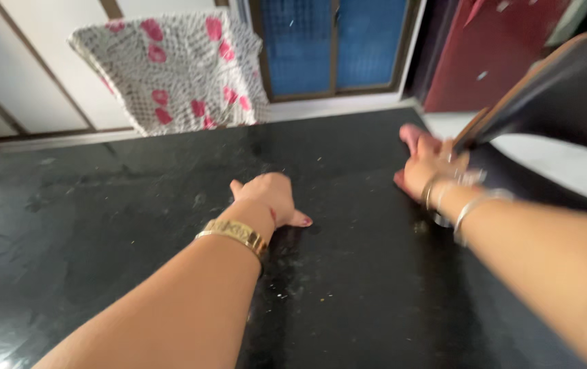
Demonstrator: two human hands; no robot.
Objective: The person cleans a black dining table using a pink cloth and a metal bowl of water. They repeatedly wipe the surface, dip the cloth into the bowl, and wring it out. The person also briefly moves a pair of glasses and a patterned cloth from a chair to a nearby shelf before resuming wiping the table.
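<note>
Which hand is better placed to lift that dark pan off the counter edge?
Right, probably. The right hand is already at the handle of the dark pan, fingers around its near end. The left hand rests flat on the black counter, well apart from the pan.

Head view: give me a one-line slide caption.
Left hand pressed on a black stone counter while the right hand grips a dark pan by its edge.
</note>
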